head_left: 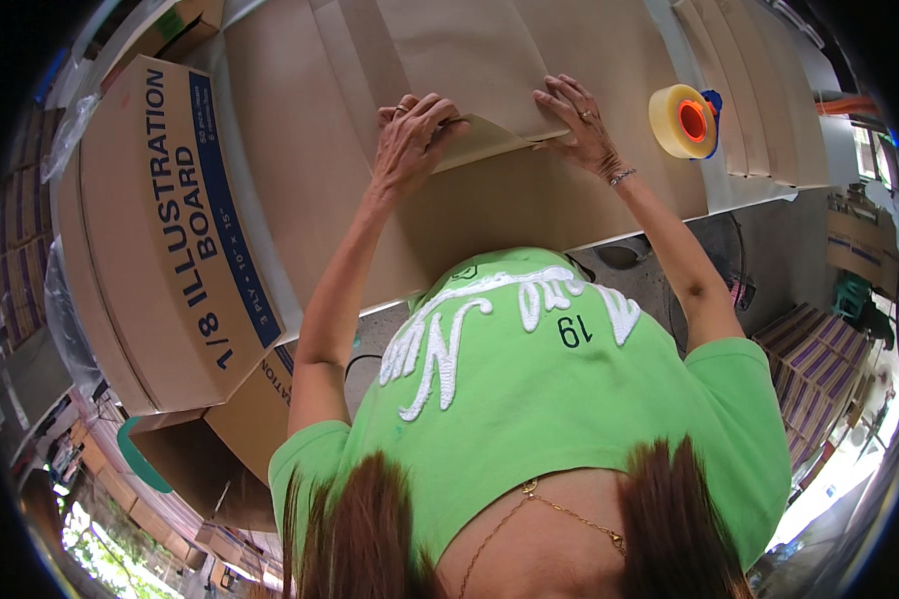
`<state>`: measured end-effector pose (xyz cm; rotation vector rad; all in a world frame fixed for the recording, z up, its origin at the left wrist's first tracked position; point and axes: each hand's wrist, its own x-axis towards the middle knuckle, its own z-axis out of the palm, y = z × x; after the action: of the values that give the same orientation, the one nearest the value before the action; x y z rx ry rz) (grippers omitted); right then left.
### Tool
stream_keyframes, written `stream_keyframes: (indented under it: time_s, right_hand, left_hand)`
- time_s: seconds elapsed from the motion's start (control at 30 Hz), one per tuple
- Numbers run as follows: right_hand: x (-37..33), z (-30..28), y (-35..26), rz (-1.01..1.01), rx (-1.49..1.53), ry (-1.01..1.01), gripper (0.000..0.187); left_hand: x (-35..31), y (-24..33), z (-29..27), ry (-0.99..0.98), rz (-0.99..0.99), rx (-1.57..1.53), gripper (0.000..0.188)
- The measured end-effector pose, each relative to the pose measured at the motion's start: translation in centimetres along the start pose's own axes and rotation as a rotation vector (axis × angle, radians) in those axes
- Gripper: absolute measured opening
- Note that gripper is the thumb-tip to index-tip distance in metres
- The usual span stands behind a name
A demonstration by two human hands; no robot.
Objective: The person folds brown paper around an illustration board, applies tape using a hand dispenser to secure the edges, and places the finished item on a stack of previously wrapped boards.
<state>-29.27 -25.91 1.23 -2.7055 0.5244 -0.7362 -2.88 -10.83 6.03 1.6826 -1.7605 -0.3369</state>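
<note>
- Large brown cardboard sheet (469, 50), folded and creased, at twelve o'clock, on the pale counter (719, 192); its near edge lifts slightly between the hands.
- Left hand (415, 140), at eleven o'clock: fingers curled at that edge; whether they grip it, I cannot tell.
- Right hand (581, 128), at one o'clock: fingers outstretched, loosely spread, resting on the sheet, clasping nothing.
- The step looks like straightening the folded edge; the next move seems to call for even pressure from both hands.
- Two o'clock: clear yellowish tape roll, orange core (677, 122).
- Nine o'clock: brown cardboard carton, navy stripe (160, 240).
</note>
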Motion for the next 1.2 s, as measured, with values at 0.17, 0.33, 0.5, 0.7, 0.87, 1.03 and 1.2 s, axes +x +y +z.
stream_keyframes:
  time_s: [0.17,0.33,0.5,0.7,0.87,1.03,1.2]
  right_hand:
    - [-0.5,0.8,0.0,-0.070,-0.051,0.091,0.073]
    - [-0.5,0.1,-1.1,-0.063,-0.139,0.086,0.070]
    - [0.4,-1.5,-1.4,-0.096,-0.138,-0.035,0.071]
    - [0.7,-1.6,2.7,-0.251,-0.184,-0.108,0.074]
    - [0.8,0.9,2.0,-0.346,-0.300,0.045,0.069]
    - [1.1,0.4,-0.3,-0.309,-0.357,0.166,0.054]
    - [2.9,1.4,-3.4,-0.335,-0.096,0.090,0.038]
  left_hand:
    - [-0.1,-0.1,-0.1,-0.017,-0.016,0.028,0.021]
    - [-0.1,0.1,-0.3,-0.038,-0.033,0.021,0.020]
    - [-0.3,-0.2,-0.3,-0.029,-0.026,0.044,0.020]
    - [-0.1,0.0,0.0,0.005,-0.007,0.014,0.017]
    - [-0.2,0.1,-0.1,-0.020,-0.038,0.039,0.020]
    - [-0.4,0.0,-0.1,-0.004,-0.026,0.049,0.020]
    - [-0.2,0.3,0.0,-0.007,-0.021,0.042,0.020]
